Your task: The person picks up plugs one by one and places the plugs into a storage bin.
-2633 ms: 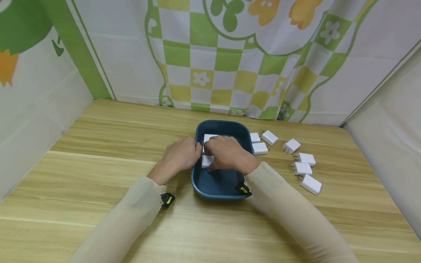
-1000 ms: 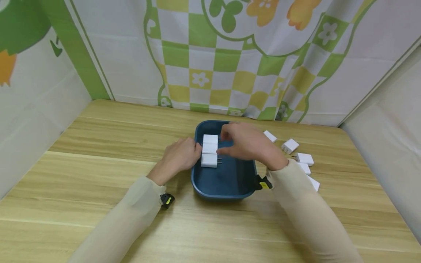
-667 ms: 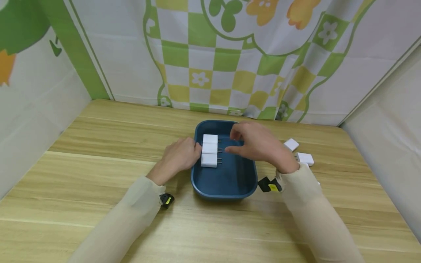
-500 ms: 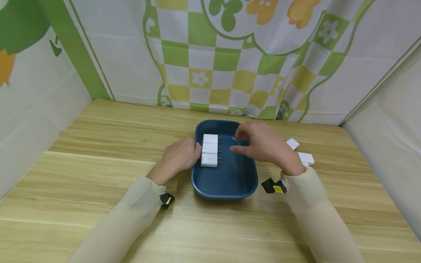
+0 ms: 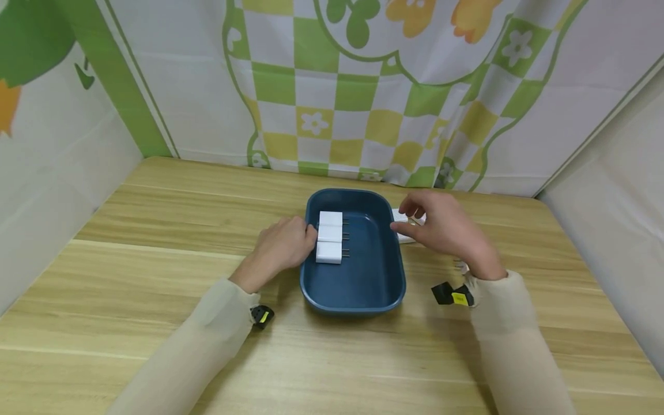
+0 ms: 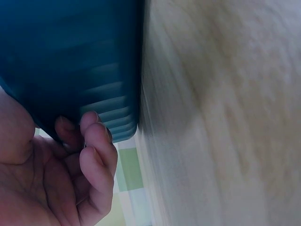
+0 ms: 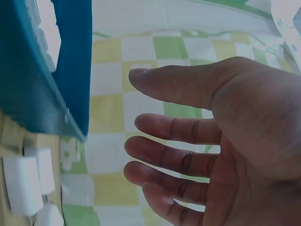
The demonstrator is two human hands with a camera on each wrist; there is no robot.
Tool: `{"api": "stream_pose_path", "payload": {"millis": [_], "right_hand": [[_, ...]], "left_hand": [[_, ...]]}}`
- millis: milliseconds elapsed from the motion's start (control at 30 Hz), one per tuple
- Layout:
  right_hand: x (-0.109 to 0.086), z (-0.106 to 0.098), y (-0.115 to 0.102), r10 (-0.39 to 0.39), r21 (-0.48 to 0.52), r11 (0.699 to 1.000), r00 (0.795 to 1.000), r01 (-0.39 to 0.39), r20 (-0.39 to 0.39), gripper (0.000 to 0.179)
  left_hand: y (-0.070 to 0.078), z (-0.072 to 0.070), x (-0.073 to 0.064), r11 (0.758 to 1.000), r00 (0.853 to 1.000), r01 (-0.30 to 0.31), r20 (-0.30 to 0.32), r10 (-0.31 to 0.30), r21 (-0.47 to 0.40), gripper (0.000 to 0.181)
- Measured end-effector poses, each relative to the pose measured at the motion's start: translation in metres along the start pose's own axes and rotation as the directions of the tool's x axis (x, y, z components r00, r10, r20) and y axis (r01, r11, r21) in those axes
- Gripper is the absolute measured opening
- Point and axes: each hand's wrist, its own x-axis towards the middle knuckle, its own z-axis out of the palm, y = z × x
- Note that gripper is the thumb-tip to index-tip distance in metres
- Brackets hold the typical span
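Observation:
A dark blue plastic bin stands on the table, its rim gripped on the left side by my left hand. In the left wrist view, the curled fingers lie against its outer wall. Three white charger plugs lie in a column along the bin's left inner side, prongs to the right. My right hand hovers just past the bin's right rim, thumb and fingers apart, holding nothing. Beneath and beside it are more white charger plugs, partly hidden by the hand; the right wrist view shows some loose plugs beside the bin.
The wooden table reaches back to a green, yellow and white checked curtain. Prongs of another charger plug peek out by the right wrist; the right forearm covers the table around there.
My right hand has come up off the plugs in the bin and moved right, past the rim, with its fingers spread. The left hand keeps its place on the bin.

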Motion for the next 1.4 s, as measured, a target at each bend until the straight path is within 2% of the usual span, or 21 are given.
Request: {"api": "stream_pose_path", "payload": {"millis": [233,500,700,1067,1267,1400], "right_hand": [[-0.001,-0.003,0.017,0.047,-0.007,0.999,0.999,-0.047,0.002,0.028],[0.005,0.007,0.036,0.092,-0.051,0.995,0.993,-0.089,0.073,0.032],[0.013,0.022,0.049,0.042,-0.081,0.996,0.991,-0.032,0.124,0.033],[0.017,0.039,0.059,-0.012,-0.114,0.993,0.992,0.026,0.124,0.033],[0.016,0.043,0.058,-0.024,-0.114,0.993,0.991,0.040,0.135,0.034],[0.016,0.044,0.058,-0.010,-0.108,0.994,0.990,0.025,0.138,0.034]], "left_hand": [[0.000,0.000,0.000,1.000,1.000,0.001,0.005,-0.001,0.000,0.044],[-0.001,0.002,0.000,1.000,1.000,0.013,0.023,-0.014,0.002,0.044],[-0.001,0.001,-0.001,1.000,1.000,0.018,0.022,-0.018,-0.007,0.044],[-0.002,0.001,-0.001,1.000,1.000,-0.017,0.007,0.017,-0.013,0.045],[-0.005,-0.004,0.000,0.995,0.999,-0.018,0.045,0.022,-0.094,0.043],[-0.010,-0.009,0.001,0.982,0.994,-0.050,0.082,0.066,-0.184,0.044]]}}
